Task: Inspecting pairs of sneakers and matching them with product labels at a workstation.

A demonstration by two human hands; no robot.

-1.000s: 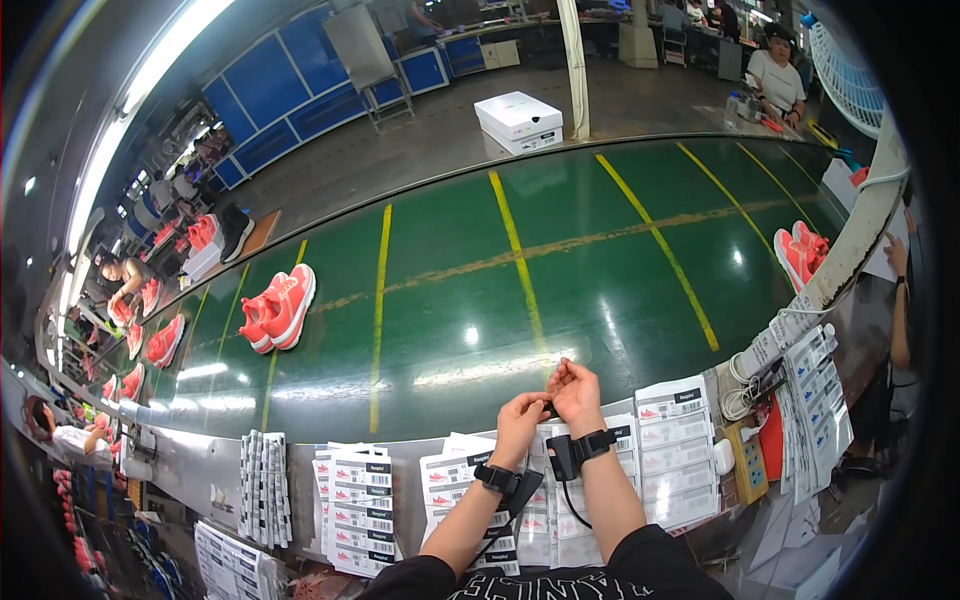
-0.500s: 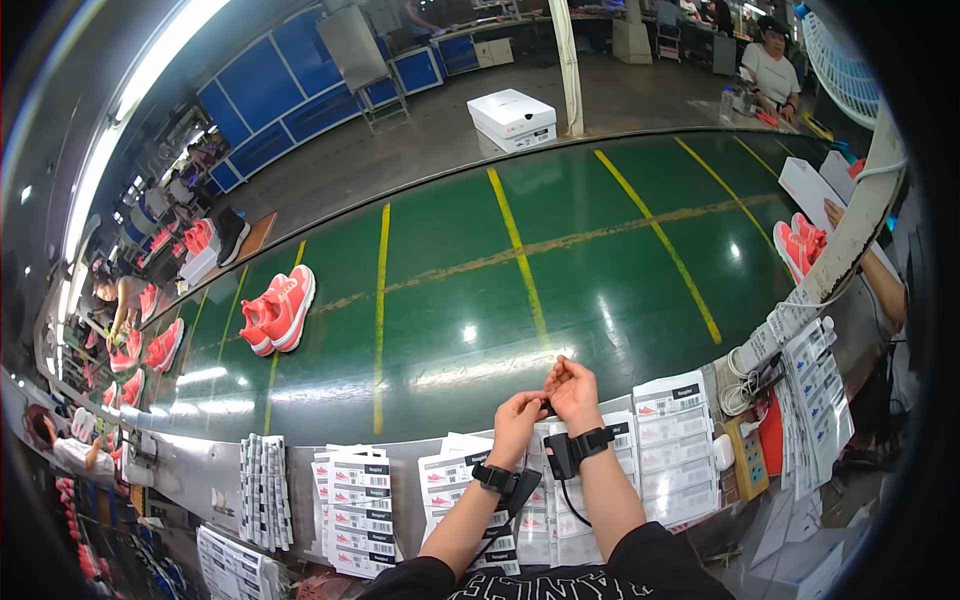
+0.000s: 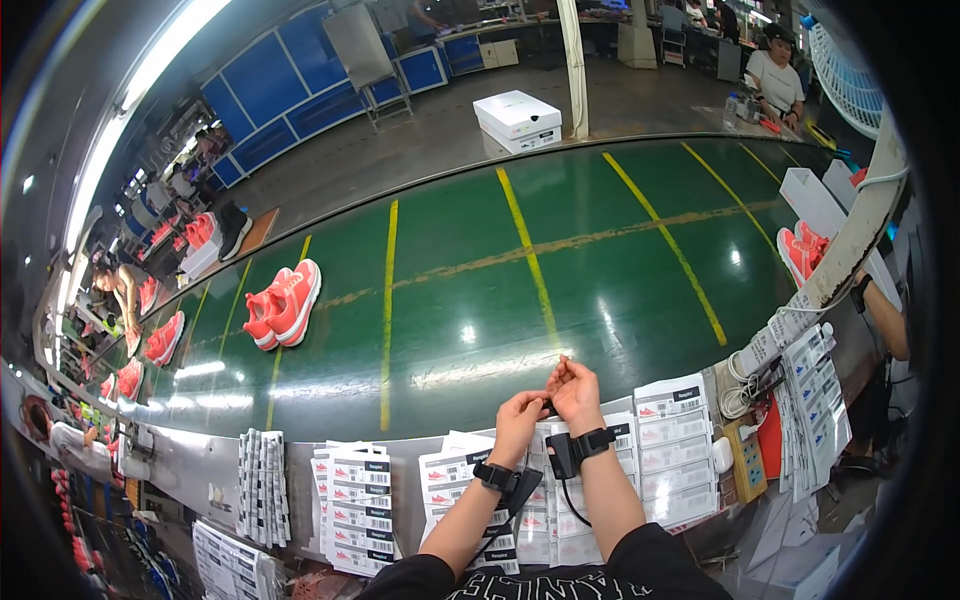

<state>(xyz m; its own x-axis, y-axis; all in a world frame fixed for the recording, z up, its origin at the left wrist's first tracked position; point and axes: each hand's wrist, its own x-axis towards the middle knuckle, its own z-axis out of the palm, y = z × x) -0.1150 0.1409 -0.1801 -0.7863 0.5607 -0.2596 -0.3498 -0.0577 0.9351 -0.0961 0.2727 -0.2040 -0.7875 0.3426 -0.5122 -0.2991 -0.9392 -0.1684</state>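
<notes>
Two hands meet fingertip to fingertip: the left hand (image 3: 519, 413) and right hand (image 3: 577, 389) both pinch one small dark item (image 3: 546, 403), too tiny to identify. Directly beneath them, sheets of label stickers (image 3: 672, 448) line the bench edge. Beyond the grip stretches the green conveyor belt (image 3: 640, 270), carrying a pair of coral sneakers (image 3: 284, 304) far to the left and a white shoebox (image 3: 517, 117) further away.

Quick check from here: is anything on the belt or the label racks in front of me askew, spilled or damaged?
Nothing stands out. The pair of coral sneakers lies side by side on the green conveyor belt, the label sheets sit in tidy stacks, and the white shoebox is closed. Left hand and right hand meet over something too small to tell.
</notes>
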